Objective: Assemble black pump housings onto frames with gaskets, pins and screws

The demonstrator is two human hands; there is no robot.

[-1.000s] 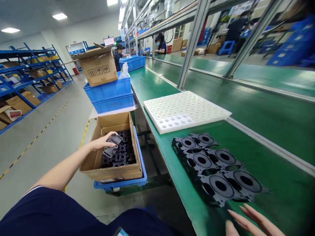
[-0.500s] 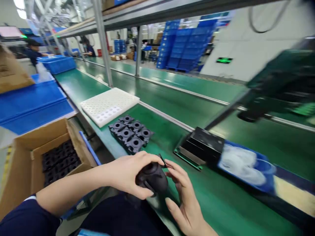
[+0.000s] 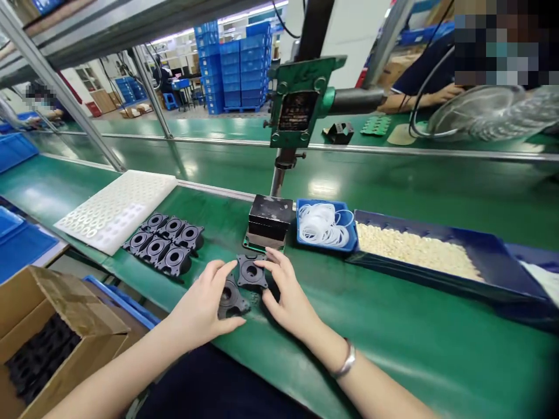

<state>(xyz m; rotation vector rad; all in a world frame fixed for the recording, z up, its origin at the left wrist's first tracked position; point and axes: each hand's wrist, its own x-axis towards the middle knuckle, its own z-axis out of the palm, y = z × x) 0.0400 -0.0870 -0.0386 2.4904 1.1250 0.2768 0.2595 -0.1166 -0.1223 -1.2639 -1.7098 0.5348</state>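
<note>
My left hand (image 3: 201,307) curls round a black plastic housing (image 3: 227,295) with a round centre hole, low over the green bench. Fingers of my right hand (image 3: 285,289) grip a second square housing (image 3: 250,269) by its right side. The two parts are side by side, close together or touching; my fingers partly cover both. To the left, several like housings (image 3: 165,240) stand in two rows. Just beyond my right hand is the black block (image 3: 271,218) of a press with a green head (image 3: 297,107).
A blue bin (image 3: 301,240) of clear rings stands right of the press, beside a long tray (image 3: 419,279) of small cream pieces. A white perforated board (image 3: 117,203) lies left. A cardboard box (image 3: 82,308) of black parts stands lower left. Another person's arm (image 3: 419,96) is across the bench.
The view has swung right. The black part or parts held up near my body are now down by the press, with one housing at each hand.
</note>
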